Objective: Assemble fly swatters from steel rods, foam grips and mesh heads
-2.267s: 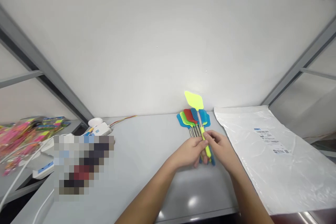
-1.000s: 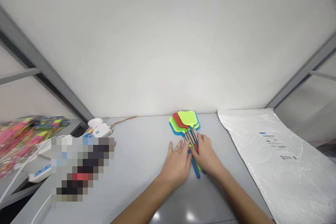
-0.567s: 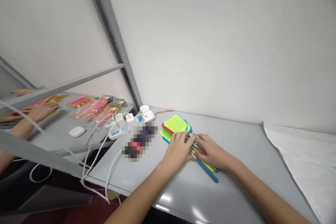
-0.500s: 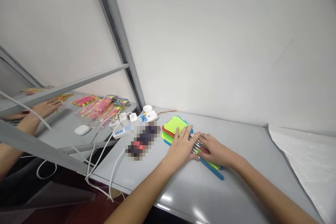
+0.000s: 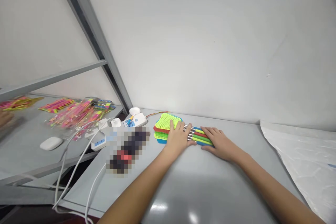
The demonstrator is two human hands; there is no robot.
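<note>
Several fly swatters (image 5: 167, 121) lie together on the grey table, their mesh heads stacked in yellow-green, red, green and blue. My left hand (image 5: 177, 137) is closed over the bundle where heads meet the metal rods, thumb on the near side and fingers across the top. Blue, yellow, red and green handles (image 5: 201, 135) run side by side to the right. Around their ends my right hand (image 5: 219, 143) is pressed, fingers on the far side and thumb on the near side. The handle ends are hidden under it.
A pixelated dark item (image 5: 128, 150) lies to the left, beside a white power strip (image 5: 136, 120) with cables. Beyond the metal frame (image 5: 105, 63) are packaged colourful items (image 5: 81, 112), a white case (image 5: 51, 143) and another person's blurred hand (image 5: 4, 117). A white sheet (image 5: 301, 154) covers the right side.
The handles, fanned out toward the lower right before, now lie evenly side by side. My right hand has shifted onto their ends. The other person's hand has mostly left the view at left.
</note>
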